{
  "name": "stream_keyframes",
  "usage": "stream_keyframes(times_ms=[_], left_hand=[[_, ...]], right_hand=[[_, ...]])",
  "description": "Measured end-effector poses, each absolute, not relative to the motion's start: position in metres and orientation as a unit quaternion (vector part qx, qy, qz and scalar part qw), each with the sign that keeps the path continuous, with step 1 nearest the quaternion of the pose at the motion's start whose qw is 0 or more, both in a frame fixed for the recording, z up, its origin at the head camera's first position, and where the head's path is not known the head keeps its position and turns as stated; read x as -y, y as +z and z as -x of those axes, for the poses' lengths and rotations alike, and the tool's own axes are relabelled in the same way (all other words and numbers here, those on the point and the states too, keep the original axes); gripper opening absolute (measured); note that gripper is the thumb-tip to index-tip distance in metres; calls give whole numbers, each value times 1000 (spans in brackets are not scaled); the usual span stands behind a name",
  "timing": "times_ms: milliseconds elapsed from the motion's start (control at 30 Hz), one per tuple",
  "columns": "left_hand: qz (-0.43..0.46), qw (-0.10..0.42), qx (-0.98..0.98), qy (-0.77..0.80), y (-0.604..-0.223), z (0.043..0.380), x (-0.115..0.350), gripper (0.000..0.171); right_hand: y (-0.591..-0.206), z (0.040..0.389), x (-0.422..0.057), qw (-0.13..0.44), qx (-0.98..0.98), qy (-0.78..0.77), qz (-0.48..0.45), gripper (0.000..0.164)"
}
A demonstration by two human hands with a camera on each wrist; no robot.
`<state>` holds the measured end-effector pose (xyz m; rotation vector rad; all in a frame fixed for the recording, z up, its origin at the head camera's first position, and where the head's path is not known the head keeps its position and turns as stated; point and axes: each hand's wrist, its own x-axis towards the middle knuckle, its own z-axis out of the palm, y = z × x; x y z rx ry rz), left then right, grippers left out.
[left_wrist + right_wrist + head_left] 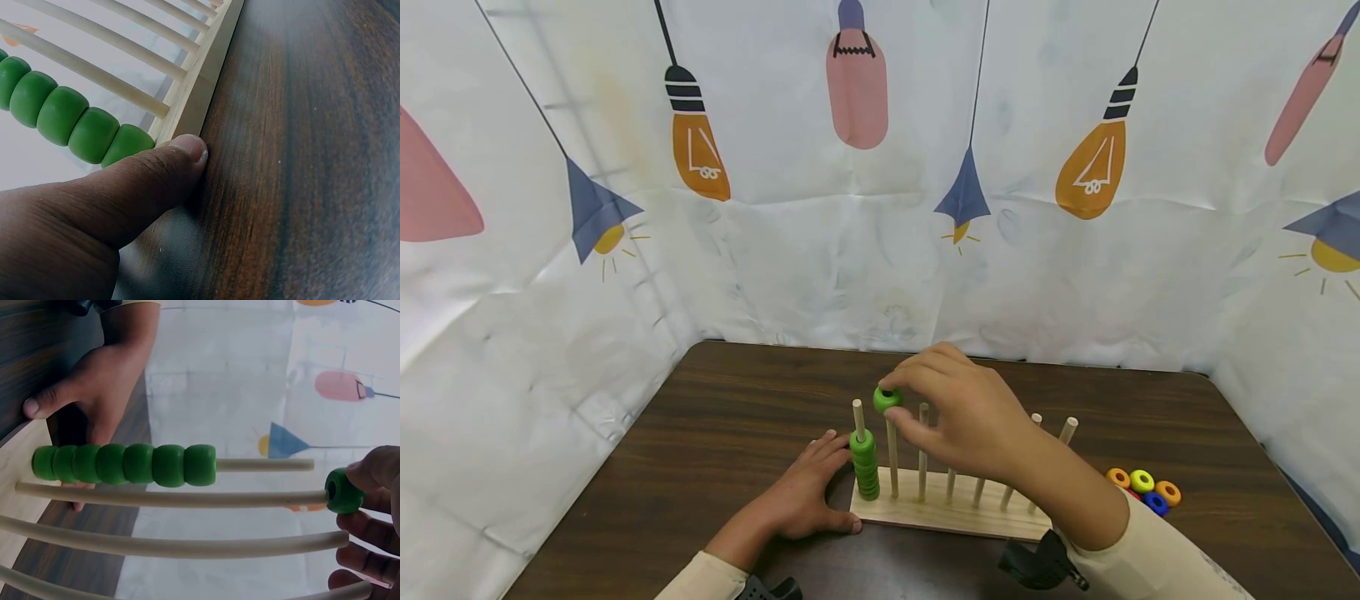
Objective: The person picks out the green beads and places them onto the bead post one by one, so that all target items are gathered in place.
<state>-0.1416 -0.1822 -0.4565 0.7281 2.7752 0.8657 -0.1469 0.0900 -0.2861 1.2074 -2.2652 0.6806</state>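
Note:
A wooden bead rack [955,504] with several upright pegs lies across the table. Green beads [865,467] are stacked on its leftmost peg, whose bare tip shows above them. My right hand [966,408] pinches a single green bead [345,491] between thumb and fingers, right at the tip of the second peg [175,498]. Whether the peg has entered its hole I cannot tell. My left hand [808,492] holds the rack's left end, the thumb [181,156] against the front corner and the fingers along the far side.
Loose orange, yellow, blue and red beads [1156,502] lie on the table to the right of the rack, partly behind my right forearm. The dark wood table [737,392] ends at a white printed cloth [820,275] at the back and sides.

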Motion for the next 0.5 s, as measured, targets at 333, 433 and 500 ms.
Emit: stream_keyframes(times_ms=[333,433,500], left_hand=[[-239,76,-925,284,-458,142,183,91],[-238,78,-926,284,-458,142,184,92],[-236,78,-926,282,-458,142,184,92]], right_hand=[[-284,147,-79,221,832,247,-445,23],[-283,147,-75,220,833,245,-446,23],[-283,147,-73,219,833,244,-446,23]])
